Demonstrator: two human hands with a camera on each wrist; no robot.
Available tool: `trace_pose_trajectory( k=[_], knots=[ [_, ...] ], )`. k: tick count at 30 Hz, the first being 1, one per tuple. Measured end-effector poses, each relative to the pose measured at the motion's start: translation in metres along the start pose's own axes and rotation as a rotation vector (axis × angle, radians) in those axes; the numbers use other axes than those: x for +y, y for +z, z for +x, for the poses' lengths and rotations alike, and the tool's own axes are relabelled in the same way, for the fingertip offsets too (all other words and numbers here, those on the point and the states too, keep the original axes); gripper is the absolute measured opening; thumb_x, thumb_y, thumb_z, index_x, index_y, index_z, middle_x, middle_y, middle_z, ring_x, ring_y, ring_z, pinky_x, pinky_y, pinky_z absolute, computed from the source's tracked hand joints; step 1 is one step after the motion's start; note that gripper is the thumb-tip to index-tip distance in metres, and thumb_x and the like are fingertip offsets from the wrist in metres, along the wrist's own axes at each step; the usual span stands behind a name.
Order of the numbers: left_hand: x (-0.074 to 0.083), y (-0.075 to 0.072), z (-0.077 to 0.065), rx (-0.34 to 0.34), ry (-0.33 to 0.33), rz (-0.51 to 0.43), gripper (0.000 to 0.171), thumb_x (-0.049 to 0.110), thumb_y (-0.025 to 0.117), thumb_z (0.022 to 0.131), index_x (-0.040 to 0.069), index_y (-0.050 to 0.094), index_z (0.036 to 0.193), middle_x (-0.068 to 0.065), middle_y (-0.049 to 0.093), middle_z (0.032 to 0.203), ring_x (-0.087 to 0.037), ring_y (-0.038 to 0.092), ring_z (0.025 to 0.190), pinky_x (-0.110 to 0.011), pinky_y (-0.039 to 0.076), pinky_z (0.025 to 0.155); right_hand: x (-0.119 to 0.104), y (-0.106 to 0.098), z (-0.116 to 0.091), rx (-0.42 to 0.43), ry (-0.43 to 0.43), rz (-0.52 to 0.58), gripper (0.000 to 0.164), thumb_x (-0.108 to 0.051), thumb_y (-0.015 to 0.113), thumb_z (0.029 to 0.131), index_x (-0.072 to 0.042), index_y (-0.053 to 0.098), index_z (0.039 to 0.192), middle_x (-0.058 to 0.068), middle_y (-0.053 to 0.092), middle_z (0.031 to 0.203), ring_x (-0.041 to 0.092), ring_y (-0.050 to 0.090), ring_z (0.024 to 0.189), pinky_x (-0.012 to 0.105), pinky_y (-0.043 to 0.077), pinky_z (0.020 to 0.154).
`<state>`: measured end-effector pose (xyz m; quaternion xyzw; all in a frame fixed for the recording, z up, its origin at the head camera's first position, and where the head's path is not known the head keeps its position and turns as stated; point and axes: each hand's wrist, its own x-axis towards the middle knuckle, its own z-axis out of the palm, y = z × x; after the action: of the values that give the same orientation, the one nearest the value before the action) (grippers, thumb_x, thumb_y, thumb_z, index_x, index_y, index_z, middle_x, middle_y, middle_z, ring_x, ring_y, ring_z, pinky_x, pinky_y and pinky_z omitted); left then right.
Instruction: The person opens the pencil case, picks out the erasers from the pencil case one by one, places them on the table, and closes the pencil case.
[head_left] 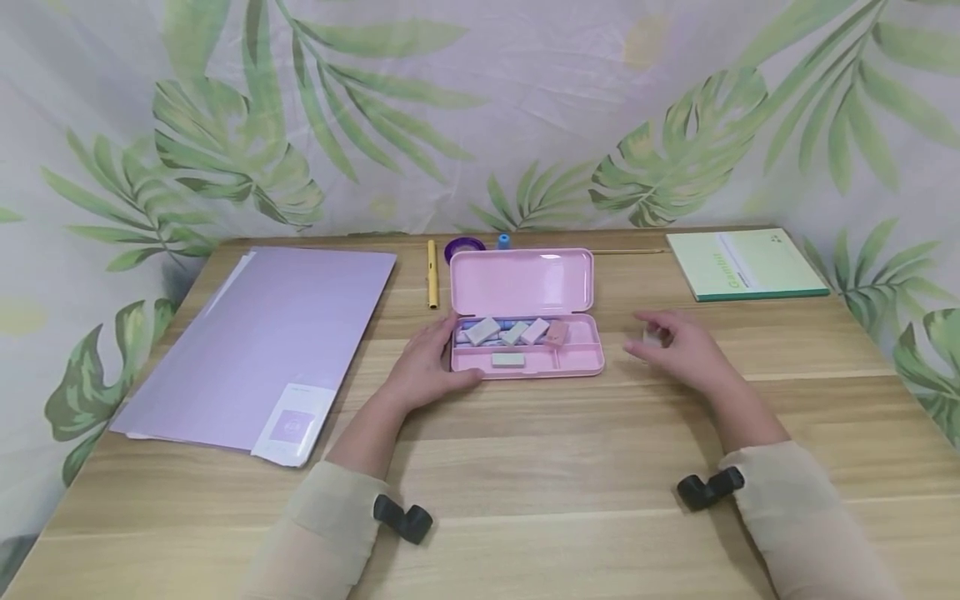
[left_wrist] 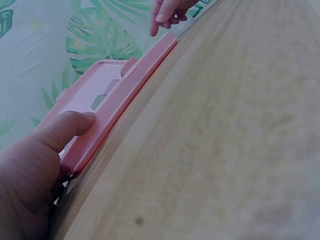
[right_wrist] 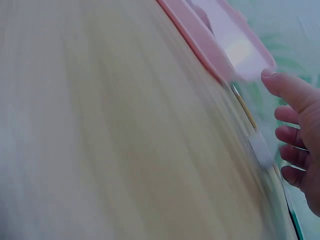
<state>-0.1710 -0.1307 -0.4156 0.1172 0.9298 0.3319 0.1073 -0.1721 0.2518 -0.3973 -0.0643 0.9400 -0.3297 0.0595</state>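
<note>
Left hand [head_left: 422, 368] first: its grip is clamped on the left end of the pink pencil case [head_left: 580, 357], thumb over the front edge. Across on the right, the right hand [head_left: 681, 348] has its grip apart, a loose pale eraser [right_wrist: 261, 151] just beside the fingers; touching or not, I can't tell. The case lies open mid-bench [head_left: 540, 487], lid [head_left: 519, 287] raised behind. Four erasers [head_left: 482, 331] crowd its back compartment, partly covering the pens [head_left: 506, 324]; a pale green one sits front left. Beyond the lid, a purple ring [head_left: 453, 249], a small blue thing [head_left: 503, 242] and a thin stick [head_left: 630, 252]. A yellow pen [head_left: 432, 275] lies between the case and a lilac folder [head_left: 277, 333]. Far right, past the right hand, a green notebook [head_left: 757, 271].
</note>
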Motion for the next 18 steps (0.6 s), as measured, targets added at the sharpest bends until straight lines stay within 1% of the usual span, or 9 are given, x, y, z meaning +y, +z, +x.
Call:
trace_pose_trajectory(
  k=[2,4,8,12,15,18],
  knots=[
    [0.0,-0.001,-0.001,0.0,-0.001,-0.022,0.106,0.054,0.074,0.077,0.015,0.018,0.158,-0.013,0.022,0.163,-0.035,0.017,0.151,-0.053,0.018,0.123,-0.011,0.009,0.006,0.003,-0.031,0.016,0.062,-0.041,0.07,0.088,-0.006,0.055,0.138,0.016,0.059,0.117,0.029,0.051,0.104,0.041,0.045,0.089],
    [0.0,-0.002,-0.002,0.002,0.005,-0.044,0.104,0.051,0.075,0.076,0.015,0.02,0.157,-0.014,0.024,0.162,-0.035,0.02,0.15,-0.054,0.02,0.123,-0.022,0.018,0.012,0.0,-0.064,0.032,0.059,-0.038,0.072,0.087,-0.007,0.058,0.135,0.016,0.06,0.117,0.029,0.053,0.105,0.042,0.046,0.09],
    [-0.003,-0.004,-0.004,0.017,0.046,-0.076,0.101,0.045,0.078,0.075,0.013,0.026,0.156,-0.016,0.03,0.159,-0.035,0.026,0.148,-0.052,0.024,0.122,-0.04,0.034,0.021,-0.017,-0.111,0.034,0.057,-0.036,0.073,0.085,-0.009,0.06,0.133,0.016,0.061,0.117,0.03,0.055,0.105,0.046,0.048,0.092],
    [-0.007,-0.006,-0.004,0.029,0.078,-0.082,0.098,0.04,0.079,0.075,0.011,0.03,0.154,-0.017,0.033,0.157,-0.035,0.028,0.147,-0.05,0.024,0.122,-0.053,0.043,0.027,-0.015,-0.146,-0.031,0.059,-0.039,0.076,0.08,-0.01,0.063,0.13,0.016,0.062,0.119,0.03,0.054,0.107,0.046,0.046,0.092],
    [-0.01,-0.007,-0.004,0.032,0.087,-0.085,0.095,0.039,0.079,0.074,0.011,0.033,0.153,-0.016,0.035,0.156,-0.035,0.03,0.146,-0.05,0.024,0.122,-0.059,0.046,0.03,-0.01,-0.156,-0.106,0.064,-0.047,0.077,0.077,-0.01,0.065,0.128,0.015,0.062,0.124,0.032,0.053,0.115,0.048,0.045,0.098],
    [-0.011,-0.007,-0.004,0.033,0.09,-0.09,0.093,0.038,0.079,0.074,0.011,0.035,0.152,-0.015,0.036,0.156,-0.034,0.03,0.146,-0.05,0.025,0.122,-0.062,0.048,0.032,-0.018,-0.142,-0.156,0.067,-0.052,0.076,0.076,-0.01,0.066,0.126,0.014,0.061,0.127,0.033,0.05,0.122,0.051,0.043,0.103]
  ],
)
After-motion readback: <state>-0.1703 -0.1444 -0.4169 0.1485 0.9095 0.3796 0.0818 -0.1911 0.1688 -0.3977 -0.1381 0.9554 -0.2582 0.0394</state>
